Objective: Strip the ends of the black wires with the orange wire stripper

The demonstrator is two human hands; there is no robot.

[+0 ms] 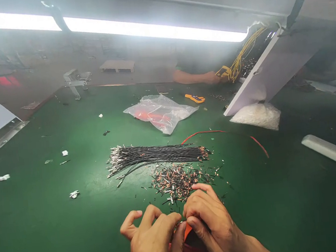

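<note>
At the front edge of the green table, my left hand (pixel 155 236) and my right hand (pixel 214 218) meet, thumb and index finger pinched on each. Between the fingertips shows a small wire piece (pixel 181 221) with a shiny tip, mostly hidden by the fingers. My left little finger sticks out to the side. Just beyond my right hand lies a heap of short wire offcuts (pixel 173 181), black with copper-coloured ends. Behind the heap rests a bundle of long black wires (pixel 159 154), silvery terminals at the left and copper ends at the right. Something orange (pixel 187 232) shows below my fingers.
A clear plastic bag (pixel 162 112) with red contents and a yellow-orange tool (pixel 195 98) lie farther back. A red wire (pixel 259 145) curves at the right, near a white panel (pixel 254 70) and another bag (pixel 256 116). Another person's arm (pixel 195 77) reaches in beyond the table.
</note>
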